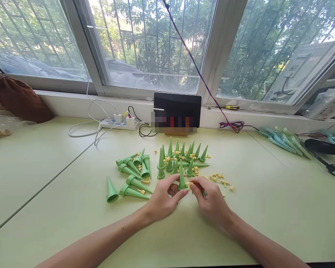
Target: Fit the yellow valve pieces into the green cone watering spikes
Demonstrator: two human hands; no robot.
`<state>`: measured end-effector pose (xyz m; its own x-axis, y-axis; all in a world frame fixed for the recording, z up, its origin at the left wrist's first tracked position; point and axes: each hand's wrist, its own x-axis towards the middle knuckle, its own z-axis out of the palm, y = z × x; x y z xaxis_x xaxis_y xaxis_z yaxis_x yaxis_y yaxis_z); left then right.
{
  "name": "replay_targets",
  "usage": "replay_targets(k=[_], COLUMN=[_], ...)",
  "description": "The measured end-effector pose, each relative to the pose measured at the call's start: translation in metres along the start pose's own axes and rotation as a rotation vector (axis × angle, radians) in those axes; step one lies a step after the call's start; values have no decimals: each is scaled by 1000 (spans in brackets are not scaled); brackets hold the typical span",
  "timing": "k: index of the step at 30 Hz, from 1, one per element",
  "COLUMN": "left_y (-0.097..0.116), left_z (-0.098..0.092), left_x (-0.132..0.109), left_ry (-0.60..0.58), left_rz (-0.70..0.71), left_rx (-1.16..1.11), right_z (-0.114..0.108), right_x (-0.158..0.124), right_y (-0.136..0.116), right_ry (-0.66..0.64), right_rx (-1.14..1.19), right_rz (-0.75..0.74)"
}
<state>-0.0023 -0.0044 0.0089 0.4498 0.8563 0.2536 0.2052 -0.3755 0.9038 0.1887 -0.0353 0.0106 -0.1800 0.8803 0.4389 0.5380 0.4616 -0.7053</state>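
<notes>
My left hand (163, 197) is closed around the base of a green plastic watering spike (181, 176), which stands point up between thumb and fingers. At its right side, my right hand (212, 197) pinches a small yellow valve (188, 184) against the spike; whether it sits in a hole there I cannot tell. Behind my hands stand several upright green spikes (203, 153), many with yellow valves at their bases. Left of them lies a loose pile of green spikes (130, 170), and one separate spike (111, 191) leans with its open end toward me. Loose yellow valves (220, 178) are scattered at right.
A dark-screened tablet (177, 109) rests on a wooden stand (175, 131) by the window. Left of it is a power strip (120, 124) with cables. A red-and-blue wire bundle (232, 126), plastic packets (284, 140) and a black object (328, 154) lie to the right.
</notes>
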Motion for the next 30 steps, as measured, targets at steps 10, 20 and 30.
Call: replay_targets(k=[10,20,30], left_y=[10,1,-7], left_z=[0,-1,-3], left_x=[2,0,0], left_ry=[-72,-119,-142], left_rz=[-127,-117,-87], left_rx=[-289,-238,-175], right_z=[0,-1,-1], right_x=[2,2,1], right_y=[6,13,16], right_ry=[47,22,-7], right_rx=[32,-28,-46], right_rz=[-115,-121,-145])
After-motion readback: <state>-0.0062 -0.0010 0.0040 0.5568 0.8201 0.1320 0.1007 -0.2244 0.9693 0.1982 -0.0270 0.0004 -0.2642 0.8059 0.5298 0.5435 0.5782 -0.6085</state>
